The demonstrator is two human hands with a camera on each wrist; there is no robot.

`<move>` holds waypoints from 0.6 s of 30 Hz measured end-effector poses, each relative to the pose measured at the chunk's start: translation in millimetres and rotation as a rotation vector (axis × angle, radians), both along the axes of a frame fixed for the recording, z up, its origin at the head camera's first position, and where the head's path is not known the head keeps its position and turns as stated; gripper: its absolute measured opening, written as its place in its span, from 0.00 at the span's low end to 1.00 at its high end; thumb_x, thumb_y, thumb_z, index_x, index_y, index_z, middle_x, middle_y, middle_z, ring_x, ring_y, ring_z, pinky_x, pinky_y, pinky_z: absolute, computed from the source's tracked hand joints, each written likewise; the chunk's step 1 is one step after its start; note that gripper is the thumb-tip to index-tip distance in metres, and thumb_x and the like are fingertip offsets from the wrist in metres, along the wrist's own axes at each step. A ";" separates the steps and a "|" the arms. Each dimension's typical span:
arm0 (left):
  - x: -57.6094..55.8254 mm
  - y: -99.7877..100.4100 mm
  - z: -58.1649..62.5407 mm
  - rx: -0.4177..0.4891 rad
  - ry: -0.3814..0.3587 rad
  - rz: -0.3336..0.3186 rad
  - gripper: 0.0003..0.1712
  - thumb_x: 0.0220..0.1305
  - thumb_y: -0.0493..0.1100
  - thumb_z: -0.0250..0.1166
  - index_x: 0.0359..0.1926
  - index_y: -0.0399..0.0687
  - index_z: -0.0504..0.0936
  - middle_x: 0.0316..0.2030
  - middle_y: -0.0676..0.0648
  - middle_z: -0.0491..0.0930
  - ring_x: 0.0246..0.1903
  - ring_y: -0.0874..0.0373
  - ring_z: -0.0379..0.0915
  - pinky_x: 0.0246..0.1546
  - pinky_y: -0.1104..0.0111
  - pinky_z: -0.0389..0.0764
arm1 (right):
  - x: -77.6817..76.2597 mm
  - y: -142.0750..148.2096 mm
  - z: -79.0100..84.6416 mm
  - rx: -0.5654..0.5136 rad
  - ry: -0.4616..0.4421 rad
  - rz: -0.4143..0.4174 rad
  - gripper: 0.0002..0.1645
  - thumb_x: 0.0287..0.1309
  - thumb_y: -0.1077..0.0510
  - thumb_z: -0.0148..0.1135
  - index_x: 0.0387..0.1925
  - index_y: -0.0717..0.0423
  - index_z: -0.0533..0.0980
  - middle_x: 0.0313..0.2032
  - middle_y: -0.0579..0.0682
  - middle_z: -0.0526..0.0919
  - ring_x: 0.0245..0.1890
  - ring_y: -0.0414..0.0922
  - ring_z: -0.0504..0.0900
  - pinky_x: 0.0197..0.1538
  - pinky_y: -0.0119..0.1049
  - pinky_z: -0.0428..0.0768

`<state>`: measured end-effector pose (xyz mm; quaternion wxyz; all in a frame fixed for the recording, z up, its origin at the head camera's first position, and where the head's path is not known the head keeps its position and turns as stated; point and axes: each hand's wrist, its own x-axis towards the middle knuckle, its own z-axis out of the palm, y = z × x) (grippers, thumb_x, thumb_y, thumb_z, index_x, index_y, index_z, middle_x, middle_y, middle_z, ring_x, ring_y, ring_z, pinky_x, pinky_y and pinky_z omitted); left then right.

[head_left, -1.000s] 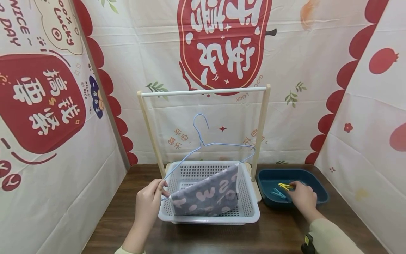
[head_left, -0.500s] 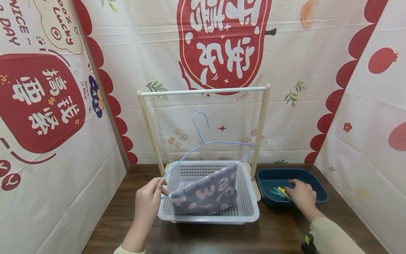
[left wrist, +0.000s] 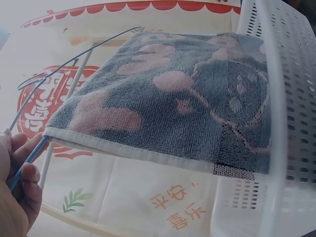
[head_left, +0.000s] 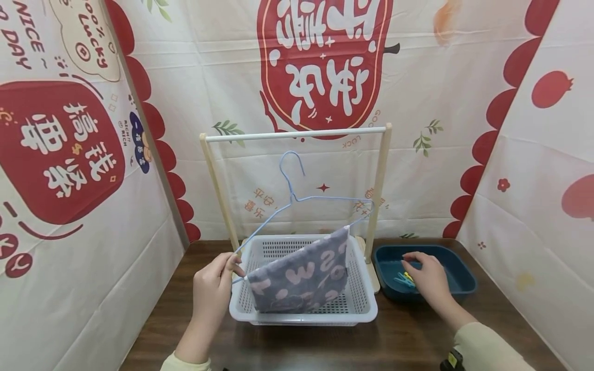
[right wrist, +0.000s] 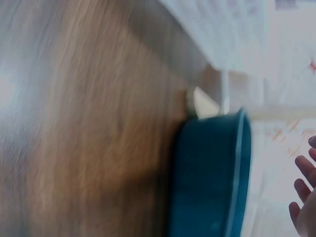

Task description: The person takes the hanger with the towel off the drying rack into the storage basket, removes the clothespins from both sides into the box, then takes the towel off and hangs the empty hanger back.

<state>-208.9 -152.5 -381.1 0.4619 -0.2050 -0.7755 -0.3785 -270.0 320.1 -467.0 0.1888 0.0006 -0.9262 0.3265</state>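
My left hand (head_left: pixel 214 281) grips the lower left corner of a blue wire clothes hanger (head_left: pixel 306 198), which tilts with its right end higher. Over its bottom bar hangs a folded grey towel (head_left: pixel 303 275) with pink letters, its lower part inside the white basket (head_left: pixel 303 320). The left wrist view shows the towel (left wrist: pixel 163 98) close by, its white edge near my fingers (left wrist: pixel 30 173). My right hand (head_left: pixel 428 277) hovers over the dark blue basin (head_left: pixel 457 263), holding nothing. Blue and yellow clothespins (head_left: pixel 405 280) lie in the basin beneath it.
Behind the basket stands a drying rack with a white top bar (head_left: pixel 297 135) and wooden posts (head_left: pixel 379 190). All rests on a brown wooden table (head_left: pixel 301 350). Printed cloth (head_left: pixel 417 103) walls the back and both sides.
The right hand let the yellow clothespin down into the basin beside the blue one, then rose and shifted left. The left hand lifted the hanger and towel slightly.
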 end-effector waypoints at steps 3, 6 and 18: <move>-2.8 0.3 6.5 0.000 0.018 -0.014 0.09 0.59 0.27 0.66 0.30 0.45 0.80 0.20 0.58 0.81 0.13 0.70 0.55 0.14 0.79 0.58 | 1.8 -15.0 10.8 -0.039 0.049 0.028 0.17 0.68 0.52 0.59 0.49 0.61 0.79 0.47 0.62 0.81 0.51 0.59 0.72 0.49 0.61 0.71; -6.1 1.1 13.2 -0.007 0.029 -0.026 0.08 0.60 0.28 0.66 0.30 0.44 0.80 0.20 0.57 0.81 0.14 0.69 0.57 0.15 0.78 0.58 | 2.8 -31.5 21.0 -0.078 0.073 0.058 0.18 0.68 0.51 0.59 0.49 0.61 0.79 0.46 0.60 0.81 0.51 0.57 0.73 0.50 0.59 0.72; -12.1 2.5 33.5 -0.049 0.079 -0.058 0.06 0.59 0.27 0.66 0.31 0.39 0.80 0.20 0.52 0.81 0.18 0.62 0.74 0.15 0.77 0.61 | 8.8 -97.7 54.9 -0.214 0.080 0.163 0.15 0.64 0.53 0.64 0.48 0.58 0.80 0.47 0.55 0.81 0.49 0.52 0.75 0.50 0.53 0.72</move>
